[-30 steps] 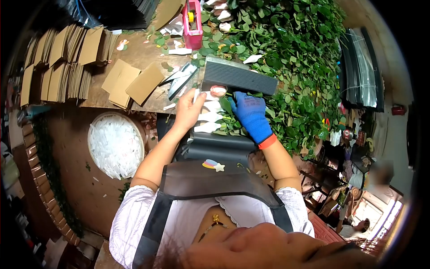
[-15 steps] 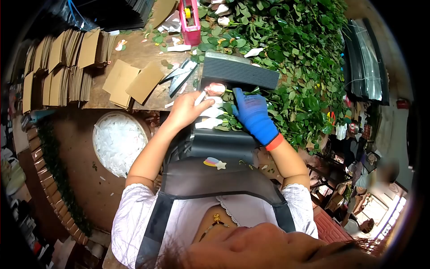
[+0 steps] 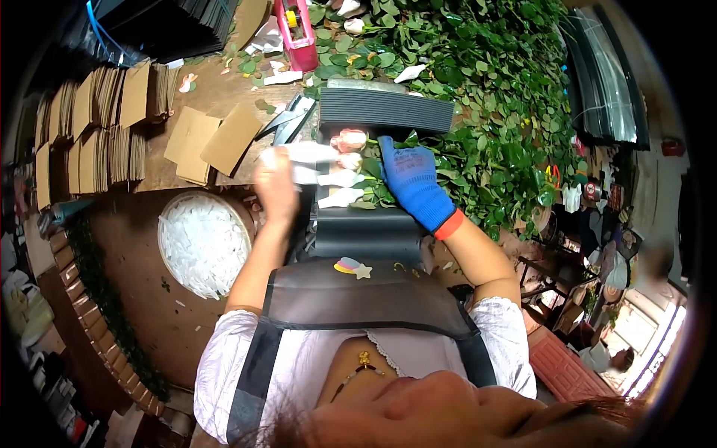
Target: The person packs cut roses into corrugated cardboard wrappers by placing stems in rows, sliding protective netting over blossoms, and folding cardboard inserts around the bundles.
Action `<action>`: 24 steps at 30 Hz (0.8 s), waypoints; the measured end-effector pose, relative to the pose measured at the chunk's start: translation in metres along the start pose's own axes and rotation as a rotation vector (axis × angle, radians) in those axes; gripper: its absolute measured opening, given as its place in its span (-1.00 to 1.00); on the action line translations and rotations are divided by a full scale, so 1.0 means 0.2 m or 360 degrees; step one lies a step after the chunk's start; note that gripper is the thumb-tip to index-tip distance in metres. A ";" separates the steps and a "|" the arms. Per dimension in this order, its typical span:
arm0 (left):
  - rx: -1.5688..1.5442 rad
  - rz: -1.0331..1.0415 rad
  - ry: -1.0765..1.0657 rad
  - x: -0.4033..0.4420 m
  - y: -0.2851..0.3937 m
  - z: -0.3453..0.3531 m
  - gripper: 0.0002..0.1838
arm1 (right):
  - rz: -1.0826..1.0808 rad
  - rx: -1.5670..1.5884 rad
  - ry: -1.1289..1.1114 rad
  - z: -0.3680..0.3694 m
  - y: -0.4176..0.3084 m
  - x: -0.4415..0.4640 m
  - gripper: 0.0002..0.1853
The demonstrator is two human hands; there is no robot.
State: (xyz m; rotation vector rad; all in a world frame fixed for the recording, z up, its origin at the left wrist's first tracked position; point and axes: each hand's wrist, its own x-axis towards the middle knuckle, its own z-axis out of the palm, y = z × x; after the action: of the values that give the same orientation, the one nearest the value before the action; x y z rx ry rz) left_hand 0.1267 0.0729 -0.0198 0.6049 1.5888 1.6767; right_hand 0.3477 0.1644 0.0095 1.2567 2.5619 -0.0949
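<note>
The upper rose (image 3: 349, 140) lies across the near side of a ridged dark block (image 3: 385, 110), its pink bloom turned to the left and its stem running right towards the right hand (image 3: 411, 175), which wears a blue glove. One gloved finger reaches up beside the stem; I cannot tell whether the fingers grip it. Just below that bloom is a second pink bloom (image 3: 349, 160), and nearer the person lie two white-wrapped blooms (image 3: 341, 197), one below the other.

Left of the pink blooms, the left hand (image 3: 276, 183) is blurred, its fingers closed on a white sleeve (image 3: 310, 152) that extends towards the blooms. Above this hand, a metal tool (image 3: 287, 123) rests on the wooden surface (image 3: 160, 160), with loose cardboard pieces (image 3: 196, 145) to its left and cardboard stacks (image 3: 97, 97) farther left. A pink tape dispenser (image 3: 299, 45) stands beyond the block. Leafy stems (image 3: 485, 89) spread over the right side. Below the surface's edge, at left, a round basket (image 3: 249, 237) holds white strips (image 3: 202, 243).
</note>
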 end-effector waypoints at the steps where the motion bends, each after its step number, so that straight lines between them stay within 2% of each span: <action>1: -0.0093 -0.0016 0.0028 0.04 0.16 -0.04 -0.73 | -0.0004 0.0013 0.0013 0.00 0.00 -0.01 -0.46; 2: -0.0546 0.0091 -0.0262 0.12 0.08 -0.18 -0.80 | -0.0022 0.0022 0.0028 -0.01 0.01 -0.01 -0.45; 3: -0.0174 0.0102 -0.0318 0.12 0.13 -0.17 -0.83 | -0.0086 0.0216 0.0130 -0.01 0.05 -0.02 -0.35; 4: 0.0198 0.0114 -0.0364 0.12 0.18 -0.16 -0.85 | -0.0094 0.0283 0.0070 -0.05 0.07 -0.02 -0.31; 5: 0.0184 -0.0110 -0.0583 0.11 0.14 -0.21 -0.88 | -0.0100 0.0351 0.0004 -0.11 0.09 -0.04 -0.27; 6: 0.0389 -0.0092 -0.0737 0.10 0.04 -0.25 -0.89 | -0.0100 0.0421 -0.0070 -0.15 0.10 -0.05 -0.23; 7: 0.0621 -0.0060 -0.0771 0.07 0.09 -0.20 -0.85 | -0.0109 0.0365 -0.0154 -0.17 0.09 -0.04 -0.14; 8: 0.0855 -0.0038 -0.0813 0.02 0.13 -0.12 -0.73 | -0.0089 0.0303 -0.0166 -0.15 0.07 -0.05 -0.13; 10: 0.0991 -0.0120 -0.1084 -0.01 0.11 -0.06 -0.68 | -0.0058 0.0167 -0.0184 -0.14 0.01 -0.04 -0.12; 13: 0.1029 -0.0029 -0.1248 -0.02 0.07 -0.07 -0.70 | 0.0053 0.0105 -0.0321 -0.16 -0.03 -0.02 -0.15; 14: 0.0842 -0.0158 -0.1073 -0.02 0.06 -0.10 -0.71 | 0.0088 0.0084 -0.0364 -0.16 -0.03 -0.02 -0.16; 16: 0.0472 -0.0399 -0.0708 0.01 0.09 -0.19 -0.73 | 0.0046 0.0154 -0.0196 -0.10 -0.01 -0.03 -0.19; 18: 0.0003 -0.0317 -0.0442 0.02 0.22 -0.23 -0.78 | 0.0045 0.0268 -0.0126 -0.09 0.02 -0.07 -0.21; 19: 0.0394 0.0241 -0.0591 0.04 0.21 -0.28 -0.87 | 0.0056 0.0333 -0.0134 -0.17 0.05 -0.09 -0.23; 20: 0.0489 0.0045 -0.0728 0.02 0.20 -0.32 -0.88 | 0.0064 0.0396 -0.0148 -0.24 0.08 -0.12 -0.24; 21: 0.0623 -0.0151 -0.0812 0.00 0.19 -0.33 -0.83 | 0.0079 0.0524 -0.0020 -0.31 0.09 -0.15 -0.38; 22: 0.0754 -0.0349 -0.0898 -0.01 0.21 -0.31 -0.78 | -0.0065 0.0614 -0.0028 -0.35 0.09 -0.16 -0.45; 23: 0.0993 -0.0224 -0.0951 -0.02 0.23 -0.26 -0.67 | -0.0207 0.0702 -0.0036 -0.38 0.08 -0.16 -0.50; 24: 0.1023 -0.0078 -0.1016 -0.02 0.23 -0.20 -0.61 | -0.0346 0.0790 -0.0044 -0.39 0.07 -0.17 -0.55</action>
State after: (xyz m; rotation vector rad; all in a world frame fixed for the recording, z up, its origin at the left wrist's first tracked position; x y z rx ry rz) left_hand 0.0901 0.0448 0.0204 1.2599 1.5994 0.7703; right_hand 0.3618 0.1615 0.0944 1.1006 2.7355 -0.8296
